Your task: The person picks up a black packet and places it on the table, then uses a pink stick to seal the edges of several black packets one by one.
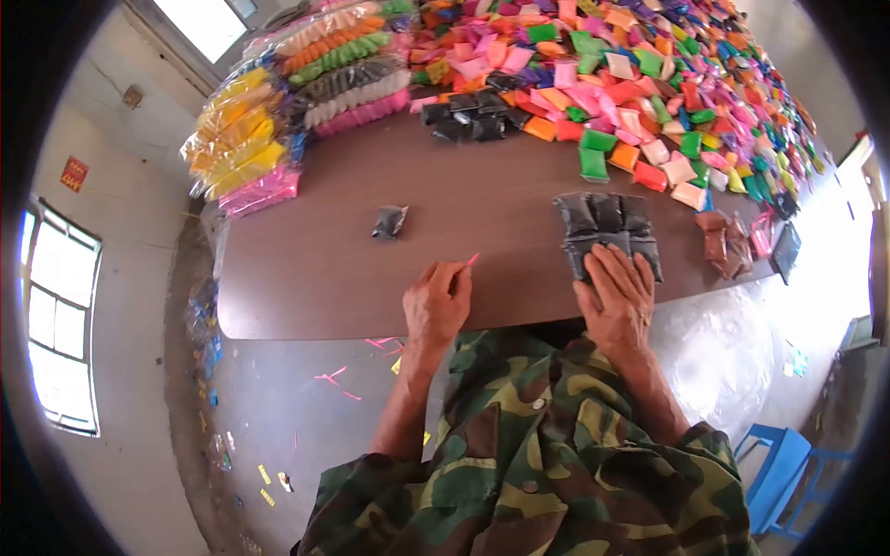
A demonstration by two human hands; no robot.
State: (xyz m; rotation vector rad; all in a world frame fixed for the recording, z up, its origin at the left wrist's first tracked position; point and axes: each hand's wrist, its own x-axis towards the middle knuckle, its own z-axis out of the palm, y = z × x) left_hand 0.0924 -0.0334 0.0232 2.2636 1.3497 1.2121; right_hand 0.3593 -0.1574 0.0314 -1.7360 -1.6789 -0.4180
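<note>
My left hand (436, 301) is closed in a pinch on a thin pink strip (473, 259), its tip poking out above the fingers near the table's front edge. Fingers spread, my right hand (619, 295) lies flat on the lower part of a block of joined black packets (607, 215) and hides some of them. A single black packet (390, 222) rests by itself on the brown table (324, 269), beyond and to the left of my left hand.
A big heap of small colourful packets (612, 65) covers the back right. Clear bags of packets in rows (348, 79) are stacked at the back left. Black packets (473, 116) sit between them, brown packets (725, 243) at right. A blue stool (779, 473) stands on the floor.
</note>
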